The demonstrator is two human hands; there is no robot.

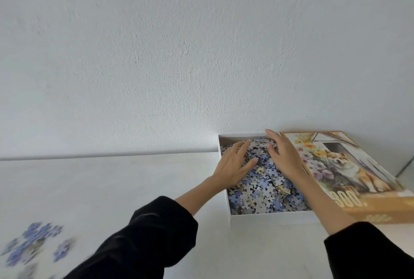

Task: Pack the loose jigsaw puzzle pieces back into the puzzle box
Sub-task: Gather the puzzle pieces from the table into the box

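Head view, single frame; items are listed by container.

1. Puzzle box (268,215): a white, shallow, uncovered tray is set on the table (116,189), with its far edge against the wall (179,54). It is filled from side to side with a heaped layer of jigsaw pieces (264,193). Blue, cream and grey printed faces are mixed with patterned grey backs.

2. Left hand (233,166): it is laid palm down on the left part of the heap inside the box. The fingers are stretched out and slightly spread. Nothing is seen to be gripped.

3. Right hand (284,155): it is laid over the right part of the heap, with the fingers extended toward the box's far wall and the thumb turned inward onto the pieces. Nothing appears to be held, though the underside of the palm is hidden.

4. Box lid (358,173): it is placed face up just beside the box on its right, touching or nearly touching it. A dog among flowers is printed on it, with an orange border and large numerals on the near side.

5. Loose pieces (33,243): a small scatter of mostly blue pieces is left on the table at the lower left, well apart from the box, and is blurred.

6. Sleeves (145,238): both forearms are covered in black to below the wrist.
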